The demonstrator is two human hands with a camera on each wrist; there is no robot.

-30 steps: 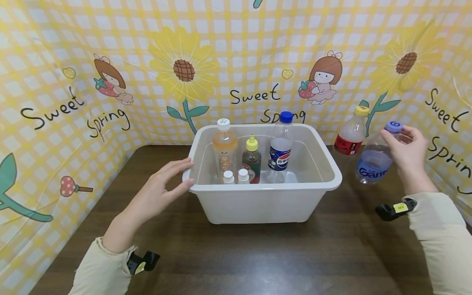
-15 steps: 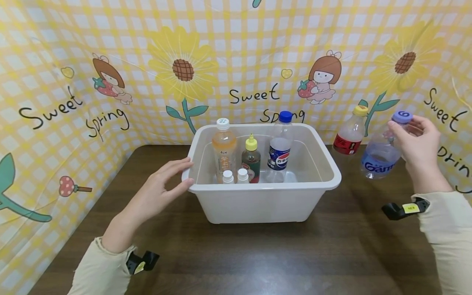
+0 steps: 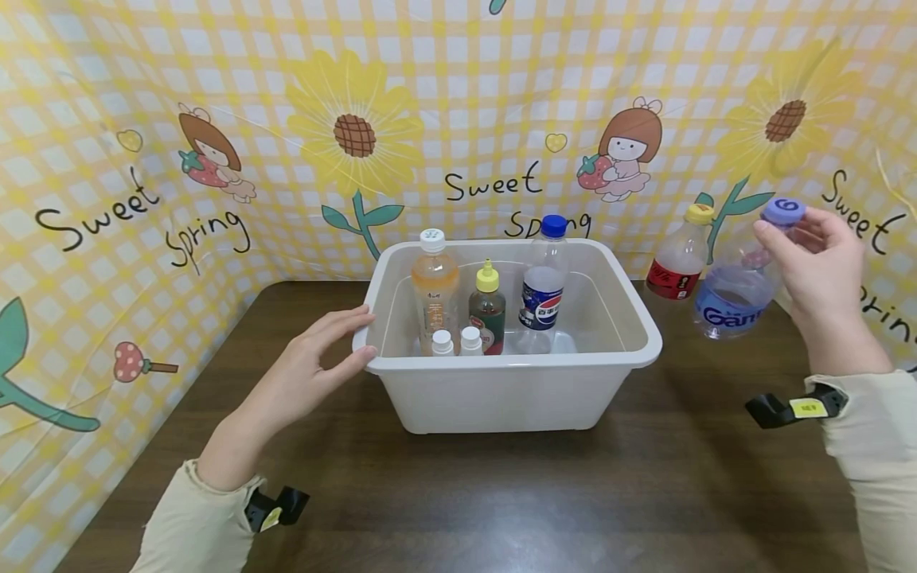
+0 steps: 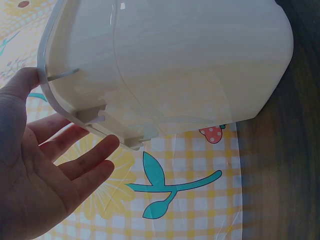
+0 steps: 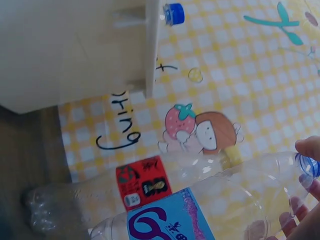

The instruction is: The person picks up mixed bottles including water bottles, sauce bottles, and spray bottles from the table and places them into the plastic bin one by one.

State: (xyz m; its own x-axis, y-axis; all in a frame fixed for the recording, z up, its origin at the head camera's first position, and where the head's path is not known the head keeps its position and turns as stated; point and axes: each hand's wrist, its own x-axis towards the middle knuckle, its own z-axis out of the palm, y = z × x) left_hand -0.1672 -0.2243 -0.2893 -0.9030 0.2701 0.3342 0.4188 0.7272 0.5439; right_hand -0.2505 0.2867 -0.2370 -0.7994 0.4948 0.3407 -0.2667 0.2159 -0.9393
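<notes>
My right hand (image 3: pixel 824 263) pinches a clear plastic bottle (image 3: pixel 734 298) by its purple-blue cap. The bottle has a blue label and leans, its base toward the left; whether the base touches the table I cannot tell. Beside it stands a bottle with a red label and yellow cap (image 3: pixel 673 270), which it partly overlaps in the right wrist view. My left hand (image 3: pixel 308 366) touches the left rim of a pale plastic tub (image 3: pixel 505 398) with loosely straight fingers and thumb; the left wrist view shows fingertips (image 4: pixel 111 145) below the rim.
Inside the tub stand an orange drink bottle (image 3: pixel 435 290), a yellow-capped squeeze bottle (image 3: pixel 488 314), a blue-capped Pepsi bottle (image 3: pixel 542 298), and two small white-capped bottles (image 3: pixel 470 341). A checked cloth (image 3: pixel 487 103) hangs behind the dark wooden table (image 3: pixel 501 501).
My right hand has moved right and upward in view with the blue-label bottle, whose cap now sits higher. My left hand stays at the tub's rim.
</notes>
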